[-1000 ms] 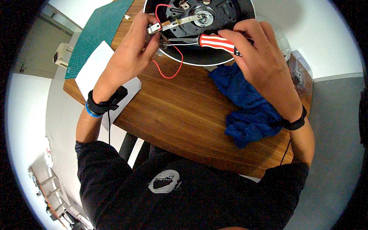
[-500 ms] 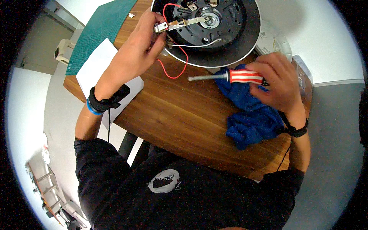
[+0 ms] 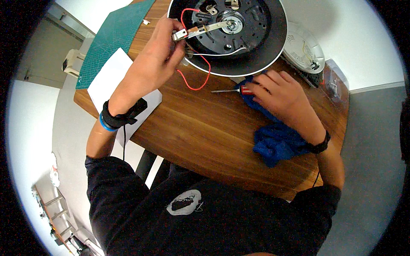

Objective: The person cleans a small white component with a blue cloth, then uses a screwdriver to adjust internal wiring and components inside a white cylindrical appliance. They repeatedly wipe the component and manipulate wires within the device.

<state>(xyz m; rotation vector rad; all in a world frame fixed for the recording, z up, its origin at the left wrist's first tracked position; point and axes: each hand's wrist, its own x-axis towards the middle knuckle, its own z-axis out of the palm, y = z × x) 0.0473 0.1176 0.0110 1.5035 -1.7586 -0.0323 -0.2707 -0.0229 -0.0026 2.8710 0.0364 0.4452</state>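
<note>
My left hand (image 3: 158, 55) pinches the white block end of a metal strip (image 3: 205, 29). The strip reaches to the round hub of a black heating base (image 3: 252, 36), at the far side of the table. A red wire (image 3: 208, 70) loops down beside my fingers, and a white wire (image 3: 222, 54) runs across the base. On the right, a screwdriver (image 3: 247, 90) with a red-and-white handle lies low by the blue cloth (image 3: 277, 145), its shaft pointing left. Above its handle, my right hand (image 3: 284, 96) is palm down with fingers apart, hiding most of the handle.
White paper (image 3: 112, 77) lies under my left forearm, with a green cutting mat (image 3: 113, 40) beyond it. At the back right are a round translucent plastic cover (image 3: 303, 49) and a clear plastic piece (image 3: 335, 83). The wooden table (image 3: 192, 132) has a curved near edge.
My right hand has lowered the screwdriver from the air toward the table and moved left, its fingers loosening. My left hand keeps its hold on the metal strip.
</note>
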